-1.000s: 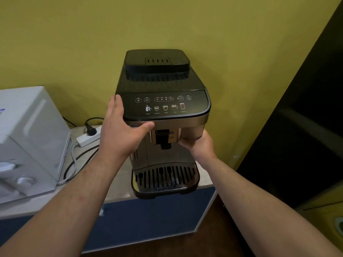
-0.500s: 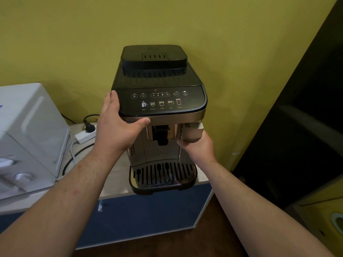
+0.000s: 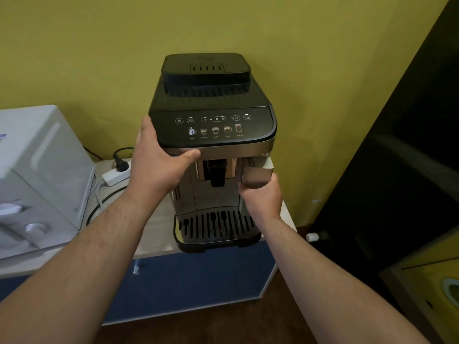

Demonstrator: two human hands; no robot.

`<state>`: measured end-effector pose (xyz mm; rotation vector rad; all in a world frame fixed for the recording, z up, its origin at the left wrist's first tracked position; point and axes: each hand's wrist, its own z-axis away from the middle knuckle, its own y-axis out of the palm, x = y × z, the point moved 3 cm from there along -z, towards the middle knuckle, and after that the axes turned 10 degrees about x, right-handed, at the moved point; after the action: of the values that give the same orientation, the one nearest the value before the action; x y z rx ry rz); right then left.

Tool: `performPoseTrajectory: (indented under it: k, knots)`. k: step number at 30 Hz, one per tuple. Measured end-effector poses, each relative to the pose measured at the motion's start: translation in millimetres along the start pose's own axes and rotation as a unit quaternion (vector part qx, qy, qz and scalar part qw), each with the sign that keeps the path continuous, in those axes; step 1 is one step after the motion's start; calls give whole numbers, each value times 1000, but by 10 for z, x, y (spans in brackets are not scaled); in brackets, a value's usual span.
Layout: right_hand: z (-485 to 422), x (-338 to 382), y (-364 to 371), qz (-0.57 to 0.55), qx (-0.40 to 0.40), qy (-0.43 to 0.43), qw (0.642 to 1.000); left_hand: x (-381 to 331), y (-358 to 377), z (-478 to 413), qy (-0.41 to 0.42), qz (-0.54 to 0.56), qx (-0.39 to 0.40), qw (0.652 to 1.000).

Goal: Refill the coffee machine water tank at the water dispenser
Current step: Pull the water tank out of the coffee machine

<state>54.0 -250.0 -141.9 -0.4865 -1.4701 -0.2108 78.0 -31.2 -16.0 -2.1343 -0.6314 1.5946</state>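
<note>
A black and silver coffee machine [image 3: 211, 115] stands on a light countertop [image 3: 159, 234] against the yellow wall. My left hand [image 3: 159, 167] grips its front left top corner, thumb under the control panel. My right hand [image 3: 260, 197] holds the silver front of the water tank [image 3: 255, 173] at the machine's right front. The tank front juts forward a little from the machine's face. Most of the tank is hidden inside the machine.
A white appliance [image 3: 37, 175] stands on the counter to the left. A white power strip [image 3: 115, 175] with a black plug and cables lies between it and the machine. A blue cabinet front [image 3: 188, 281] is below; dark furniture [image 3: 397, 170] stands to the right.
The tank front has slid forward out of the machine's right side with my right hand on it. My left hand stays on the machine's corner.
</note>
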Motion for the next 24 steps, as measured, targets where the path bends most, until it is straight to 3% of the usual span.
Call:
performPoseTrajectory:
  k: [24]
  knots:
    - [492,42,-172,1,3,15,1000,-8,-5,0,19,19,5,1000]
